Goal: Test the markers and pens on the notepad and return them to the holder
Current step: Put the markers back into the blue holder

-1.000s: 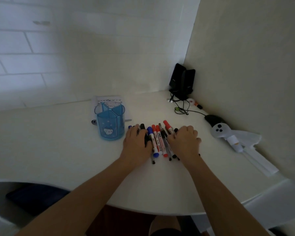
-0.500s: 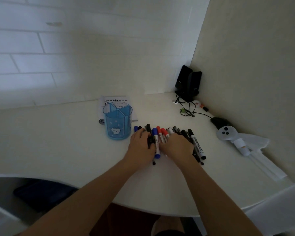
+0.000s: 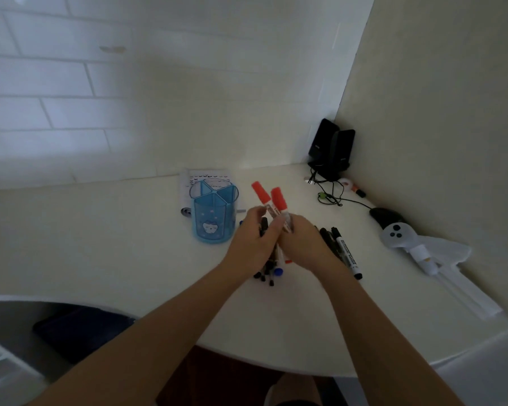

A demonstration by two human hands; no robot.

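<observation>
My left hand (image 3: 254, 240) and my right hand (image 3: 301, 244) are pressed together above the table, gripping a bundle of markers between them. Two red-capped markers (image 3: 269, 197) stick up out of the bundle, and black and blue ends (image 3: 269, 272) poke out below. The blue see-through holder (image 3: 213, 213) with several compartments stands just left of my hands and looks empty. A notepad (image 3: 207, 174) with printed lines lies behind the holder. Several black markers (image 3: 345, 250) lie on the table to the right of my right hand.
Two black speakers (image 3: 332, 149) with tangled cables (image 3: 329, 194) stand in the far corner. A black mouse (image 3: 383, 215) and a white controller (image 3: 398, 234) on white cloth lie along the right wall. The rounded table edge (image 3: 247, 357) runs close to me, with a dark seat (image 3: 79, 329) below left.
My hands have closed on the markers that lay flat on the table and lifted them; the red caps now point up. Some black markers stayed on the table at the right.
</observation>
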